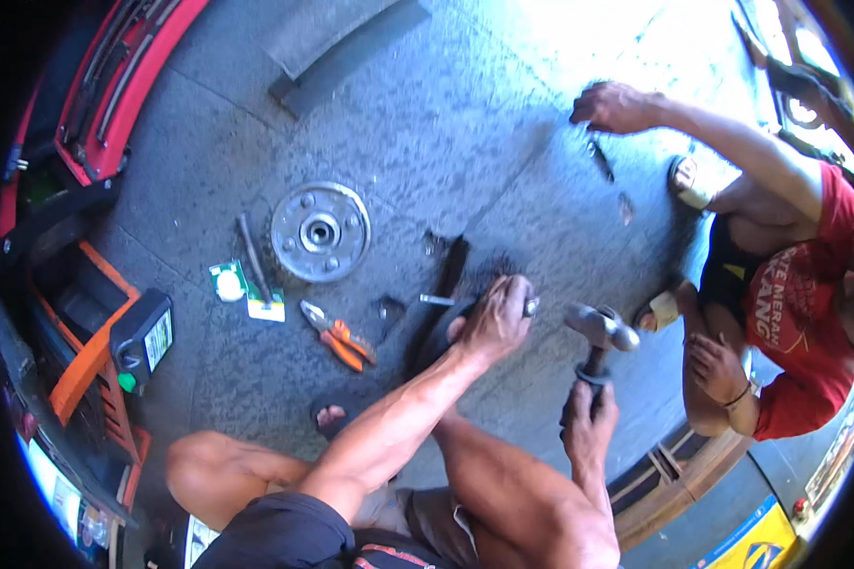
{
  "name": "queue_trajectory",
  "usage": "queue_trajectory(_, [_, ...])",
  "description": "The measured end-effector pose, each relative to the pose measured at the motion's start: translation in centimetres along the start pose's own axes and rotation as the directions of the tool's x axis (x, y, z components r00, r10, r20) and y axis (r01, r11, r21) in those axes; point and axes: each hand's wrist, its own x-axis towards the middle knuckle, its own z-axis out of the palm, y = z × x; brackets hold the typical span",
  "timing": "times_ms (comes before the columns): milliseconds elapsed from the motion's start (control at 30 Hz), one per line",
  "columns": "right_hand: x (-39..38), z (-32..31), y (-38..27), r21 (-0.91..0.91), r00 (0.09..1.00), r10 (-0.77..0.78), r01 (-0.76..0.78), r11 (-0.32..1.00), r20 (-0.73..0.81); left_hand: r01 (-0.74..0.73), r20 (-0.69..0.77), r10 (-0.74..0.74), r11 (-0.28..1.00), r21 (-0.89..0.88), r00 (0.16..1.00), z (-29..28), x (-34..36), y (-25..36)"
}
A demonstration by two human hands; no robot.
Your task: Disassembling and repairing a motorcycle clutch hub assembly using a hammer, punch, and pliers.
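Note:
My right hand (590, 419) is wrapped round the dark handle of a hammer (601, 330), its metal head raised above the floor. My left hand (496, 325) is closed low over the floor, left of the hammer head; its fingers hide what they hold, if anything. Just left of it lies a dark elongated tool (454, 267). Farther left are pliers with orange handles (344, 347). Beyond them lies a round metal hub (322, 232) with a ring of holes. A dark metal rod-like tool (253, 254) rests beside the hub, its lower end over a small card (267, 306).
A co-worker in a red shirt (802, 303) crouches at right, one hand (619, 107) reaching above a thin dark tool (600, 161). Along the left edge stand an orange frame (90, 365) and a dark box (145, 334). A bent grey panel (332, 38) lies at the far side.

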Motion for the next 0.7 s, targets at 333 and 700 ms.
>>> queue_trajectory(333, [3.7, -2.6, -2.7, 0.394, 0.963, -0.176, 0.246, 0.886, -0.206, -0.137, 0.06, 0.141, 0.988, -0.069, 0.988, 1.0, -1.0, 7.6])
queue_trajectory(700, [1.9, 2.1, 14.8, -0.578, 0.965, 0.263, -0.222, 0.785, -0.013, -0.253, 0.104, 0.263, 0.962, -0.104, 0.959, -1.6, -1.3, 9.2])
